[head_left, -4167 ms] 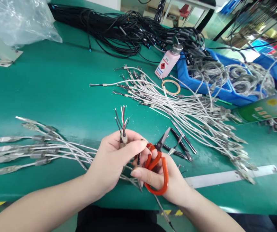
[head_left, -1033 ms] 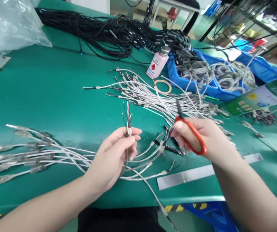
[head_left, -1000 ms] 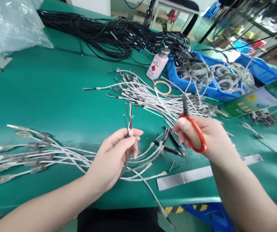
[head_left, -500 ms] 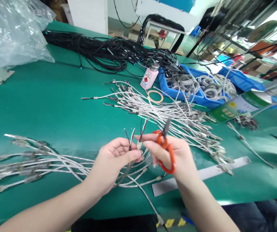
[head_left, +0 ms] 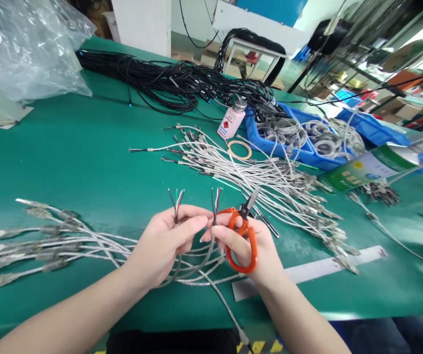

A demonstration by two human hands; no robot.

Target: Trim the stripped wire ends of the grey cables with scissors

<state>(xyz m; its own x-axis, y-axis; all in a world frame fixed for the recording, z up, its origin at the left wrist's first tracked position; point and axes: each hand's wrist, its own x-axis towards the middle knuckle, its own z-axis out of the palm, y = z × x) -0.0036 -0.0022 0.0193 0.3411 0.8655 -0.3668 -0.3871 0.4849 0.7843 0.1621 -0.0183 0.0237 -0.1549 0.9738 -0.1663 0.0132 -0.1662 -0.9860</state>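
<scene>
My left hand (head_left: 167, 241) pinches a cable end (head_left: 177, 209) whose thin coloured wires fan upward above the fingers. Close beside it, my right hand (head_left: 266, 253) grips a second cable end (head_left: 215, 206) between thumb and finger, its wires also pointing up. Orange-handled scissors (head_left: 243, 215) hang in the same right hand, blades pointing up and away. Below both hands several clear-jacketed cables (head_left: 104, 248) cross on the green table, their plug ends to the left. The grip hides part of both held cables.
Beyond my hands lies a pile of white cables (head_left: 244, 172). A pink bottle (head_left: 232, 120) and a tape ring (head_left: 239, 150) stand behind it, near blue bins (head_left: 312, 152). Black cables (head_left: 152, 83) stretch along the back. A metal ruler (head_left: 329, 265) lies at right.
My hands have drawn the two cable ends slightly apart, the left one moving leftward. The scissors have turned a little in my right hand. The whole view has shifted slightly.
</scene>
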